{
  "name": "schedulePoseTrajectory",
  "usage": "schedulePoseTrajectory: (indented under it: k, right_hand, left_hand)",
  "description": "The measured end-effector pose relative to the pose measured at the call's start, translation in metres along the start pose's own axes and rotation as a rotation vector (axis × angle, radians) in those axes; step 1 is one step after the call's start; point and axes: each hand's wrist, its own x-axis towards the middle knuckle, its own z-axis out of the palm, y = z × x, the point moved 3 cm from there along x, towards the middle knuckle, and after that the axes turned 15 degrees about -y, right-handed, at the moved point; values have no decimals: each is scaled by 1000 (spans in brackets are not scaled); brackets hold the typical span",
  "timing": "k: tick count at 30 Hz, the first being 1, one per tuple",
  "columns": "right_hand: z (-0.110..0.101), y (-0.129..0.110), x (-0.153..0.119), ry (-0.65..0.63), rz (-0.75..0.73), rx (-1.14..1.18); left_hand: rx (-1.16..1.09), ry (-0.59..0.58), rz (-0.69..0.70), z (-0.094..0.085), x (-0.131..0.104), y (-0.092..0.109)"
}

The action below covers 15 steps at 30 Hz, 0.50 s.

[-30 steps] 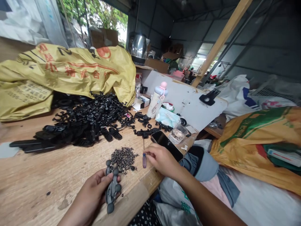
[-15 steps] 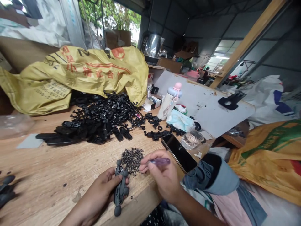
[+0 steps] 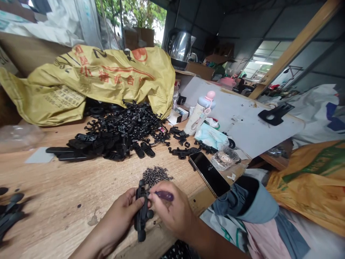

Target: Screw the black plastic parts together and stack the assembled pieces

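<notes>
My left hand (image 3: pixel 122 212) is closed around a black plastic bracket (image 3: pixel 140 219) with round knobs at its ends, held tilted over the table's front edge. In my right hand (image 3: pixel 172 210) is a screwdriver with a purple handle (image 3: pixel 165 195), gripped between thumb and fingers. Its tip is at the upper side of the bracket, and my fingers hide the exact contact. Just beyond both hands lies a heap of tiny dark screws (image 3: pixel 156 176) on the wooden table (image 3: pixel 107 180).
A large pile of black plastic parts (image 3: pixel 126 129) lies beneath a yellow sack (image 3: pixel 115 75). On the right are a phone (image 3: pixel 210 173), a clear dish (image 3: pixel 225 159), a tissue pack (image 3: pixel 211 136) and a bottle (image 3: pixel 198 115). More black pieces (image 3: pixel 12 212) lie at the left edge.
My right hand has moved left and down from beside the screws, bringing the screwdriver to the bracket. The bracket has been turned slightly in my left hand.
</notes>
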Motion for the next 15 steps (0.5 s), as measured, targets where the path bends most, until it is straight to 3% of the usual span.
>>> schedulePoseTrajectory:
  k: [4, 6, 10, 12, 15]
  right_hand:
    - [-6, -14, 16, -127, 75, -112]
    - [-15, -23, 16, -81, 69, -63]
    - [-23, -33, -6, 91, 42, 182]
    - [-17, -32, -21, 69, 41, 232]
    - [-3, -29, -36, -15, 16, 127]
  left_hand:
    - [56, -35, 26, 2, 1, 3]
    - [9, -7, 14, 3, 1, 3]
    - [-64, 30, -4, 2, 1, -2]
    - [-87, 27, -2, 0, 1, -5]
    - [-84, 25, -12, -2, 1, -7]
